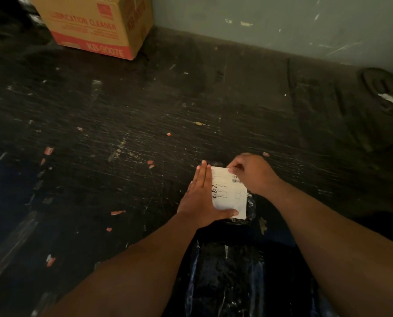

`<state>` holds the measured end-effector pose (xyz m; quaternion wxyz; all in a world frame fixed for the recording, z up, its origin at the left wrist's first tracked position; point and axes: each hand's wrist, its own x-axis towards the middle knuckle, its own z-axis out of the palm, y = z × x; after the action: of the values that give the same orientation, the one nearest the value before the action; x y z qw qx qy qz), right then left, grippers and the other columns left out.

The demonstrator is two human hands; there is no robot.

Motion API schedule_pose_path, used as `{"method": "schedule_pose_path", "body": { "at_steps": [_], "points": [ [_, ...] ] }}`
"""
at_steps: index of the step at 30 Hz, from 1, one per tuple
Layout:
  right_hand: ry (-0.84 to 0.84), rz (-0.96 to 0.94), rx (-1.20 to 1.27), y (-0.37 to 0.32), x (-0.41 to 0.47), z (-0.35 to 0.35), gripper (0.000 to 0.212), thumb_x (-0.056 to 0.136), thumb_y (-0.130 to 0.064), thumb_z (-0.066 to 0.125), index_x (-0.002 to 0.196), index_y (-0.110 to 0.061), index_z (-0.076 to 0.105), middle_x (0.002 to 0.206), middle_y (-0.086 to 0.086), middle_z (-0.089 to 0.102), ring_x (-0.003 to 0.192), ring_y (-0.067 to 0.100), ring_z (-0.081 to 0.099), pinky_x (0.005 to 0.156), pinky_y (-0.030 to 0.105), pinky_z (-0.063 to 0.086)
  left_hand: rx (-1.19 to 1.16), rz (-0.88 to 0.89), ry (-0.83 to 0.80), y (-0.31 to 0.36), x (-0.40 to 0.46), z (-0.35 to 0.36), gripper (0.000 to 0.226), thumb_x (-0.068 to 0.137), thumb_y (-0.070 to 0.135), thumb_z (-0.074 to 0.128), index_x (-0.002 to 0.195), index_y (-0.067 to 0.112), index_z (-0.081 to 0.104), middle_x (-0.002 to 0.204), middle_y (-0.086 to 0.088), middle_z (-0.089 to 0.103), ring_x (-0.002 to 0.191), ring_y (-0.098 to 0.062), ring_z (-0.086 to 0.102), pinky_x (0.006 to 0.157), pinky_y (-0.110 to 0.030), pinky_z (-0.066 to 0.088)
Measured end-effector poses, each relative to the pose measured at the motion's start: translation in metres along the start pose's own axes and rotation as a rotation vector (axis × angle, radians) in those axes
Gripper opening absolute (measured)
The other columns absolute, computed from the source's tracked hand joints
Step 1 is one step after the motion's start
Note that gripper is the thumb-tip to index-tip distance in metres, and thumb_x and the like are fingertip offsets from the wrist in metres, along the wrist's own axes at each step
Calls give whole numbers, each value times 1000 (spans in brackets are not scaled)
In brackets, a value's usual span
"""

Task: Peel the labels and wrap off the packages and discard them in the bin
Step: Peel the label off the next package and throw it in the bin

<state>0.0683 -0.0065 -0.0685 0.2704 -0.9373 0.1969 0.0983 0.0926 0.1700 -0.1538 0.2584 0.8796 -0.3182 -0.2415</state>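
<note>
Lying flat on the dark scratched floor (145, 115), near the lower middle of the view: a package (250, 204) in black shiny wrap, almost covered by a white label (231, 197) with a barcode and small printed lines. Sitting between the two hands, with the label's left edge under the left hand (202, 197) and its far right corner under the right hand (252, 172). Pressing down with the left hand, fingers straight and close together, pointing away from the body, the thumb stretched out to the right along the label's near edge; released, not gripping anything, only holding the package flat. Reaching in from the right with the right hand, fingers curled, fingertips (231, 169) pinching at the top corner of the label; hard to tell if the corner is already lifting from the wrap. Both bare forearms coming up from the bottom of the view and meeting at the package, the right wrist bending inward. More black plastic wrap (232, 282) spreading close to the body, below the package, between the forearms. Standing well apart at the far left, against the pale wall (282, 21), a cardboard box (94, 24) with red print. Scattered on the floor to the left, small red and white scraps (49, 150).
</note>
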Motion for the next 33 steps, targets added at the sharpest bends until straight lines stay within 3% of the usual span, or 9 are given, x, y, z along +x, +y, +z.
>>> {"method": "schedule_pose_path", "body": {
  "at_steps": [4,7,10,14,16,24,28,33],
  "points": [
    [37,-40,-14,6,-8,0,19,95,-25,62,111,-27,72,110,-6,59,98,9,58,85,24,43,-11,12,8,-1,0,-1,152,63,80,76,159,15,-23,165,6,-33,151,-11,-29,126,-39,0],
    [23,-7,-121,4,-11,0,39,97,-26,58,135,-31,57,131,4,58,115,18,58,97,31,46,-40,25,-29,-3,0,-4,156,60,81,79,159,18,-24,163,10,-36,150,-9,-31,124,-39,0],
    [7,65,-113,1,-11,4,56,98,-24,57,149,-35,37,123,5,65,102,18,65,90,36,55,-18,42,-81,-9,-1,-9,159,56,81,80,158,19,-26,161,13,-39,148,-7,-33,126,-44,4],
    [-8,116,-191,-6,-8,2,25,97,-25,58,120,-25,65,112,2,70,101,18,64,88,38,53,9,41,-104,-6,-3,-13,160,55,80,81,157,18,-26,162,11,-38,150,-9,-30,127,-52,10],
    [-21,100,-230,-10,-12,-1,18,97,-28,58,110,-26,68,106,-1,70,95,16,64,85,40,54,5,31,-109,-4,-4,-14,162,54,79,82,157,17,-26,161,11,-39,150,-9,-29,126,-53,12],
    [-43,-57,-211,-20,-42,-18,15,96,-31,59,106,-25,68,106,-5,66,95,12,60,83,34,50,-47,12,-97,-6,-3,-10,160,50,75,87,162,22,-15,162,16,-35,152,-10,-25,126,-53,13],
    [-30,-145,-196,-19,-59,-29,13,95,-31,61,103,-26,70,107,-7,66,97,9,59,90,33,44,-26,0,-103,-4,-4,-14,161,51,75,87,162,20,-15,163,12,-34,152,-11,-25,126,-54,11],
    [82,-147,-229,-10,-74,-33,19,94,-35,62,109,-31,73,128,-9,57,107,10,56,93,33,47,60,33,-119,-1,-6,-20,161,54,76,85,160,14,-19,164,6,-36,153,-14,-25,126,-54,5]
  ]
}}
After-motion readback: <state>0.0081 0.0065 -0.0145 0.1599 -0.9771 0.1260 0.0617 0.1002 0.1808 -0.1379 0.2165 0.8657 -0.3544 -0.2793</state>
